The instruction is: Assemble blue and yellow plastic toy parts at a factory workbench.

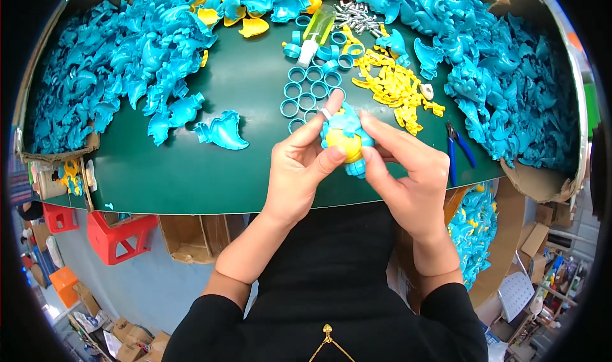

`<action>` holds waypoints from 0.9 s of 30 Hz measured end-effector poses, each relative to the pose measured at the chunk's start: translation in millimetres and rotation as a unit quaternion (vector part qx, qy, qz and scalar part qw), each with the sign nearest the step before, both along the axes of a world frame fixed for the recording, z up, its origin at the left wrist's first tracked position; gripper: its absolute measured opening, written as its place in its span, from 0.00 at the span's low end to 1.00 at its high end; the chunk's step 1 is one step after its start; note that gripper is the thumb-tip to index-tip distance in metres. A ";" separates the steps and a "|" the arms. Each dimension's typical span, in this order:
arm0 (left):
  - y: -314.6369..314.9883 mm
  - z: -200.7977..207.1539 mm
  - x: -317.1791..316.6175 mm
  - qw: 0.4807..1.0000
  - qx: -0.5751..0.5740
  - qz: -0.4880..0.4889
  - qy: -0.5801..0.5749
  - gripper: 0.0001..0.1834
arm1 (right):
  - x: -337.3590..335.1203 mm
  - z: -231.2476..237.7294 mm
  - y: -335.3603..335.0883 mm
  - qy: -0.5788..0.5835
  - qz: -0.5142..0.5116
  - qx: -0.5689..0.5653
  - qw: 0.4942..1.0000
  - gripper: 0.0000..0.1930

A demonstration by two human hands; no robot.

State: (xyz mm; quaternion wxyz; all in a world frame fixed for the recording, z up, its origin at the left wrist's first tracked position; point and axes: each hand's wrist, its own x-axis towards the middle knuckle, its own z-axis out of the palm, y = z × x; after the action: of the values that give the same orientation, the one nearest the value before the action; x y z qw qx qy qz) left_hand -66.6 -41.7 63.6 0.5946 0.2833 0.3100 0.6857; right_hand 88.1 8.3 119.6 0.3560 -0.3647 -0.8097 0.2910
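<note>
Above the table's near edge, both my hands hold a small blue and yellow plastic toy (344, 142). My left hand (292, 167) pinches its left side, with the thumb pressed on the yellow front and the index finger raised behind. A pale band shows on that index finger. My right hand (411, 170) grips the right side between thumb and fingers. Part of the toy is hidden by the fingertips. Just beyond the toy, several blue plastic rings (289, 116) stand in rows on the green table (166, 183). A loose blue shell piece (224, 131) lies left of my hands.
Blue shells heap at left (146, 49) and right (503, 75), spilling from cardboard boxes. Yellow parts (392, 84), metal pins (360, 19) and a bottle of yellow-green liquid (320, 24) lie beyond my hands. Blue-handled cutters (452, 158) rest at right. A red stool (115, 234) stands below left.
</note>
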 end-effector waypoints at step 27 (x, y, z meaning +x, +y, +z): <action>-28.4 -23.9 -10.8 0.997 0.008 -0.070 -0.041 0.50 | 20.9 -36.6 -15.6 0.242 0.038 -0.339 0.908 0.33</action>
State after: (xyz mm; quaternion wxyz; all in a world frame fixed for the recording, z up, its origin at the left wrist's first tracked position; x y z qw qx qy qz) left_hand -77.4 -70.1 39.7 0.6513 0.2804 0.2593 0.6558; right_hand 109.0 -7.3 83.0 0.3849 -0.3508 -0.5646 0.6404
